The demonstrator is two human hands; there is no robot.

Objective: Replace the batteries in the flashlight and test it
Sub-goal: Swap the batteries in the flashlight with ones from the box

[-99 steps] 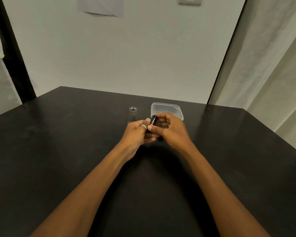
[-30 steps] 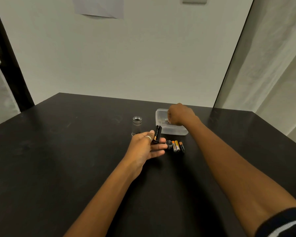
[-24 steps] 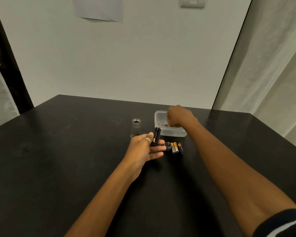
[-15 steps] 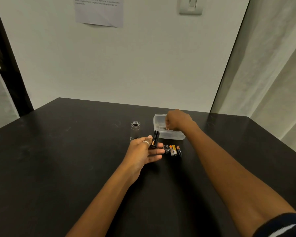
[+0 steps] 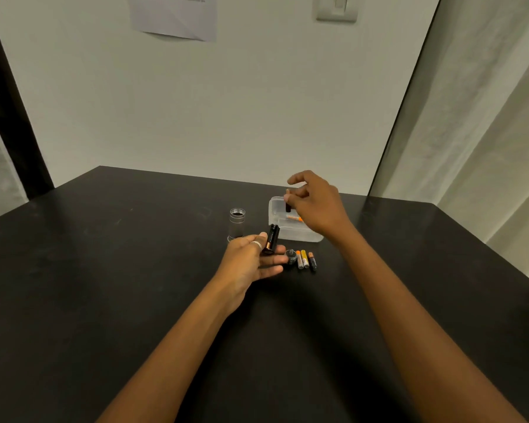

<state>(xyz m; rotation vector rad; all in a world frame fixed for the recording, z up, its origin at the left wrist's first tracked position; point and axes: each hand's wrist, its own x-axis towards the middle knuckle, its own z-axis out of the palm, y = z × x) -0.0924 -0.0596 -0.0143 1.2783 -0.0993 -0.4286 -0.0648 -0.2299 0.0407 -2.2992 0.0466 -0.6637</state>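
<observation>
1. Head view: the left hand (image 5: pixel 251 264) at frame centre pinches the black battery holder (image 5: pixel 271 239) upright; the right hand (image 5: pixel 316 206) above the clear container (image 5: pixel 300 235) pinches a dark battery (image 5: pixel 288 206); an orange battery (image 5: pixel 295 218) lies inside.

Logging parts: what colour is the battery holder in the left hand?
Black, with a copper-coloured band; battery holder in left hand, head view.

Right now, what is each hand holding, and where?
Left hand: battery holder, by its lower end. Right hand: a battery, pinched at its top.
</observation>
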